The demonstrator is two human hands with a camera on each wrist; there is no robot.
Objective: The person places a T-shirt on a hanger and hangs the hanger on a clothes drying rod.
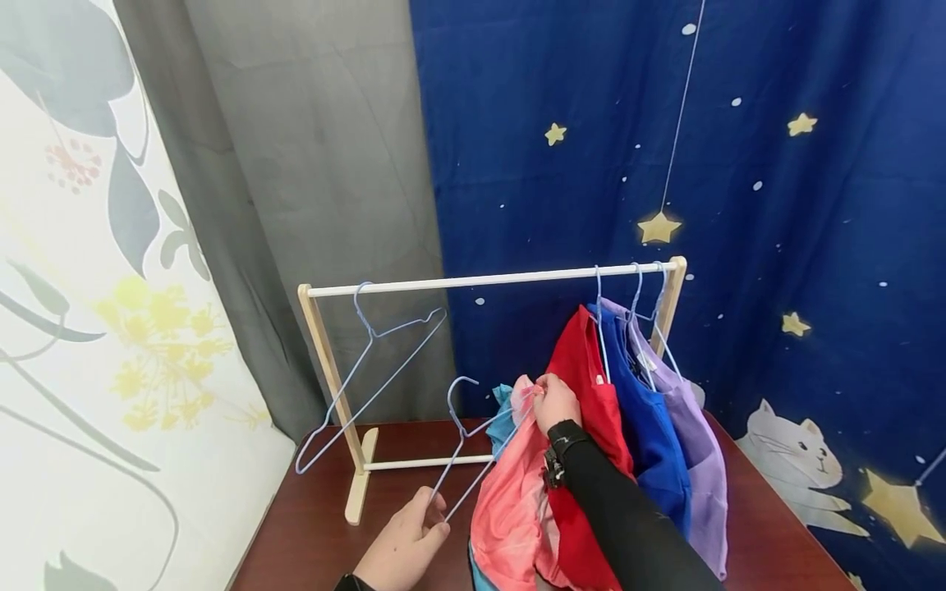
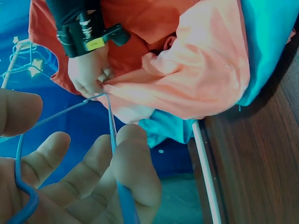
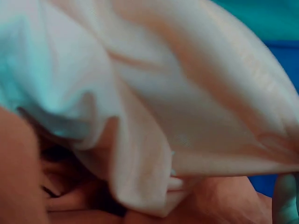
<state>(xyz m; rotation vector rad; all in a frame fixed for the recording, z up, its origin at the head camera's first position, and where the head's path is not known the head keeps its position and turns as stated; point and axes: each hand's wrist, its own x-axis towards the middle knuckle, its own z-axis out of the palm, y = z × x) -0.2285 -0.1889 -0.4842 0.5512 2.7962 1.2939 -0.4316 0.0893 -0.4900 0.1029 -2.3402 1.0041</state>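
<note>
Light-blue wire hanger (image 1: 464,443) pinched by left hand (image 1: 402,546) near desk's front edge; pink fabric garment (image 1: 510,501) pinched by right hand (image 1: 556,402).

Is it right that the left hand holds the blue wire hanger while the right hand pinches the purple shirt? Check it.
Not quite. The left hand does hold the blue wire hanger, but the right hand pinches the pink shirt, not the purple one; the head view shows it.
</note>
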